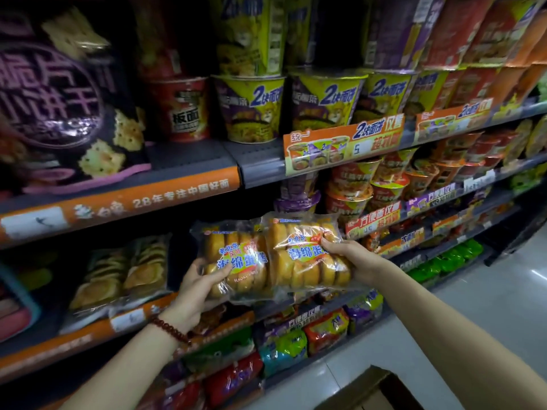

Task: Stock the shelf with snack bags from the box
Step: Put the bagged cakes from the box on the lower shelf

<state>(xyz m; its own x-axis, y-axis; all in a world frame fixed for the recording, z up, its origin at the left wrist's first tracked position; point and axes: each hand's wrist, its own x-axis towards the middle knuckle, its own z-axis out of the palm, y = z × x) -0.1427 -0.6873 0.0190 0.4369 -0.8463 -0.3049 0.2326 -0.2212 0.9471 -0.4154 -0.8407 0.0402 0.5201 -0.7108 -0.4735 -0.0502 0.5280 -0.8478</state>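
— Where were the goods?

— Two clear plastic bags of golden sponge cakes were held side by side in front of the middle shelf (207, 313), their edges overlapping. The left-hand cake bag (233, 258) sat in the left hand (196, 287), fingers curled under it, thumb on its face. The right-hand cake bag (307, 255) was gripped at its right end by the right hand (355, 258).

— Surroundings?

— A brown cardboard box (376, 390) stood open on the pale tiled floor (488, 306), well below the hands. Clear bags of layered pastries (124, 270) lay on the same shelf, to the left. Yellow-and-purple noodle cups (251, 110) occupied the shelf above. A dark red bead bracelet (170, 329) circled the left wrist.
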